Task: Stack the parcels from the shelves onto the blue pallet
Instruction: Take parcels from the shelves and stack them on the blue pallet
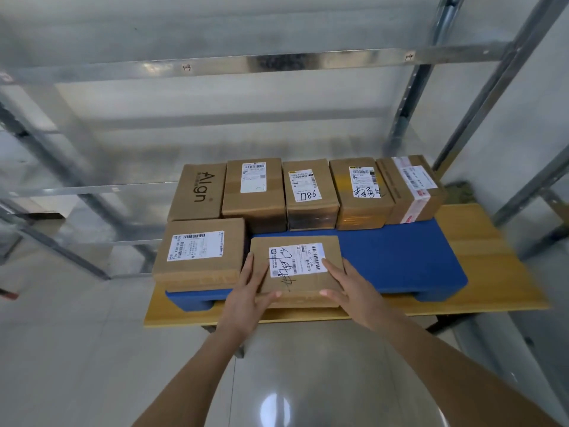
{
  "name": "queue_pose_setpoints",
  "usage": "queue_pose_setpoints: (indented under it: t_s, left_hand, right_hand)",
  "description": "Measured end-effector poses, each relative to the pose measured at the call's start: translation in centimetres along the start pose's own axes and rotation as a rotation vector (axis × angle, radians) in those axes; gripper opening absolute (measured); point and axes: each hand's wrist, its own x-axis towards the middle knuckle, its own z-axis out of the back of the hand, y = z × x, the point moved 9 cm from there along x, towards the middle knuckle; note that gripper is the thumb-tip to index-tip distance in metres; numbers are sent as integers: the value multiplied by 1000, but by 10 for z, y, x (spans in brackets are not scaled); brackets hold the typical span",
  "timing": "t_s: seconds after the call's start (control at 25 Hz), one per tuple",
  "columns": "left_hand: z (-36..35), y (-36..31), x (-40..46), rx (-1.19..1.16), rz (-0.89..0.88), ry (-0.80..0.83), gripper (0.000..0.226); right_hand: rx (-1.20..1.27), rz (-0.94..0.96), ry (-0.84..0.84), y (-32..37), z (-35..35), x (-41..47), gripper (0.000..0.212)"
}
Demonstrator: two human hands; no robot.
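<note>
A wooden tabletop [492,241] with a pale yellow edge stands on dark legs [443,323]. Beneath it spreads a glossy grey tiled floor [77,349], which reflects a bright light [274,409] near the bottom of the view.

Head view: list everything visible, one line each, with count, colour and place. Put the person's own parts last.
Parcels: seven, brown cardboard; five in a back row, two in front, all on the pallet.
Held parcel: one of the seven, front middle, white label with black handwriting.
Blue pallet: one, blue, on the table, right front part bare.
Table: one, yellow wood top.
Shelves: metal racking, grey, behind and to both sides.
Floor: pale glossy tiles.
Left hand: holds the front parcel's left edge.
Right hand: holds its right edge.
</note>
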Motion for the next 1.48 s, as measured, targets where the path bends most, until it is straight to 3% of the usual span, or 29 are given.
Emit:
queue_pose_setpoints:
  t_s: [0.28,0.92,1.48]
  left_hand:
    - [14,12,20,160,85,-35,69]
    - [32,6,44,504,93,-112,65]
    - [37,2,50,524,98,-186,64]
  right_hand:
    - [-16,2,20,4,2,26,74]
    - [-10,36,-5,8,10,58,73]
    - [-9,24,-8,4,10,72,72]
